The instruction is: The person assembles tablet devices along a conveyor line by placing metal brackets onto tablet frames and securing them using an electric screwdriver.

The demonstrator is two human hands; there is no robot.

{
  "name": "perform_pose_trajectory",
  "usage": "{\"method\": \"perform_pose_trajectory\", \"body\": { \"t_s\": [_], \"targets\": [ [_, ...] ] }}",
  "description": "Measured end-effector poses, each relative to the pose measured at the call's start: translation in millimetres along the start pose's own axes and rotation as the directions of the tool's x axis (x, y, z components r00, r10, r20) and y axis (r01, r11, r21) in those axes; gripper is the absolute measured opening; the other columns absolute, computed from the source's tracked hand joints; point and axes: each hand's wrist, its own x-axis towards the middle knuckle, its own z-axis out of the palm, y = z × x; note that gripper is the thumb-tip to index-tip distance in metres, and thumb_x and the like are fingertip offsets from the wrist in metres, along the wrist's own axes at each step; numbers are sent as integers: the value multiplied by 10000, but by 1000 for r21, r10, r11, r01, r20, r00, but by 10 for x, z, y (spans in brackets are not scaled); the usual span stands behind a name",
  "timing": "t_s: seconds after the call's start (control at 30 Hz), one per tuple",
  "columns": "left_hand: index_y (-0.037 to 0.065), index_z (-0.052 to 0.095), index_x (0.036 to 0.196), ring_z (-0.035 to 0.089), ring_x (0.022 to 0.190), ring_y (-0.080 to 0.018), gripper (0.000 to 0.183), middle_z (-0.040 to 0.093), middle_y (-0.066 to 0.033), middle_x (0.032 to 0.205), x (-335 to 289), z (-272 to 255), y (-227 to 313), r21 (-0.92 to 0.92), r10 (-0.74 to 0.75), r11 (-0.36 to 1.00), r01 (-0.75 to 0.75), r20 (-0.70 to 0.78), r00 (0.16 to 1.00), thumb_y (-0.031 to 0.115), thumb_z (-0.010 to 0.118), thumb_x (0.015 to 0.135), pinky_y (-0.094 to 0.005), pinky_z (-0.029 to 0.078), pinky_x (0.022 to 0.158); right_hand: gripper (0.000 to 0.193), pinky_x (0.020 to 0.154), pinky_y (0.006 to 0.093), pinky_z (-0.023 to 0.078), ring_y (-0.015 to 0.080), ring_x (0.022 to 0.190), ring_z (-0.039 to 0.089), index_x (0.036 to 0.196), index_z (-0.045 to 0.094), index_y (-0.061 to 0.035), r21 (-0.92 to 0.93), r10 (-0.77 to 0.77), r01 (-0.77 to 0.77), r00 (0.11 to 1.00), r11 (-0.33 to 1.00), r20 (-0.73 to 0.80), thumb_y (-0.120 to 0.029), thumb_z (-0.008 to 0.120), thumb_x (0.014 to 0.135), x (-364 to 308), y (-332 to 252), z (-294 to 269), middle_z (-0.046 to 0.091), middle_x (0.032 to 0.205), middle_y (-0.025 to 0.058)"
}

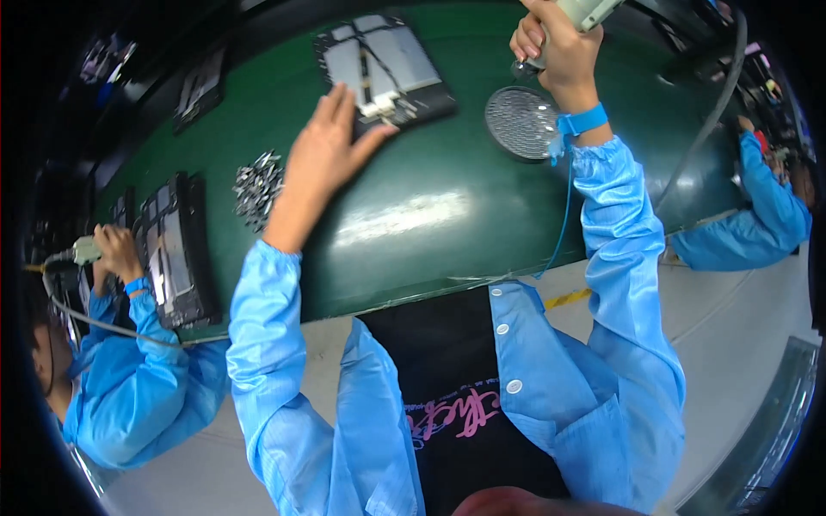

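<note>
An opened tablet-like device (383, 60) lies on the green bench, its inner silver panels, dark strips and a whitish connector area exposed. My left hand (331, 146) rests against its near edge with fingers stretched out and thumb spread; it grips nothing. My right hand (559, 47) is wrapped round a pale electric screwdriver (589, 10), held up at the right of the device and partly cut off by the top of the picture. Just below that hand is a round black dish (520, 123) of small shiny screws. A blue wrist strap (583, 123) circles my right wrist.
A pile of small dark and silver parts (258, 189) lies left of my left forearm. Further left, a co-worker's hand (119, 254) holds a similar tool near stacked devices (168, 249). Another blue-sleeved person (757, 219) sits at right. A grey cable (718, 112) hangs there.
</note>
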Motion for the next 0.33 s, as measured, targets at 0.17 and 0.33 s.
{"method": "perform_pose_trajectory", "body": {
  "t_s": [0.17, 0.33],
  "targets": [
    [-75, 531, 1302, 584, 1167, -439, 659, 533, -261, 1368, 532, 325, -581, 86, 44, 996, -40, -48, 998, 472, 594, 940, -454, 545, 914, 177, 418, 301, 384, 116, 404, 415, 1026, 655, 56, -21, -24, 24, 1000, 999, -16, -57, 611, 897, -78, 53, -419, 416, 525, 9],
    [-44, 514, 1331, 578, 1173, -445, 647, 516, -259, 1393, 998, 589, -704, 116, -34, 993, 36, -19, 999, 479, 571, 954, -459, 550, 908, 197, 404, 309, 394, 124, 393, 424, 1046, 647, 58, -19, -17, 16, 998, 1000, -55, -65, 605, 898, -85, 49, -611, 414, 521, 12]
  ]
}}
